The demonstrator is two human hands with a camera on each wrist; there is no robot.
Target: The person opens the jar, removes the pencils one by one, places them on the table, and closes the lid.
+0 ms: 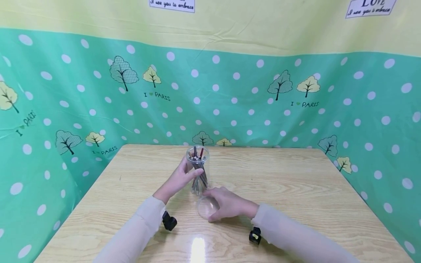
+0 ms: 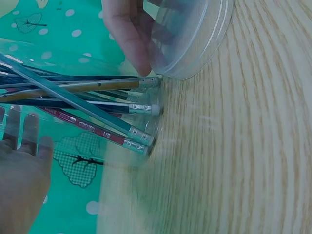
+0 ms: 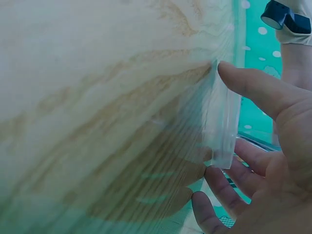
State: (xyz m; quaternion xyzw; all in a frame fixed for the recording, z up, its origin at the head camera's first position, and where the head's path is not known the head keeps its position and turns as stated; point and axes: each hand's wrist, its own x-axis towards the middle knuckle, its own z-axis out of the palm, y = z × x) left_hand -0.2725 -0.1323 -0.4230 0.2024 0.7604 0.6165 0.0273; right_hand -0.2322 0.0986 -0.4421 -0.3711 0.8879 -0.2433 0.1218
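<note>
- Clear jar (image 1: pixel 207 167): upright on the table (image 1: pixel 279 179), near its middle; the left hand (image 1: pixel 177 179) is partly closed, thumb and fingers curved around the wall.
- Pencils (image 2: pixel 73 97): leaning inside the jar, metal-banded eraser ends at the base.
- Clear round lid (image 1: pixel 207 207): just beside the jar's base, on the near side; the right hand (image 1: pixel 229 202) spans it, thumb and fingers gripping opposite edges.
</note>
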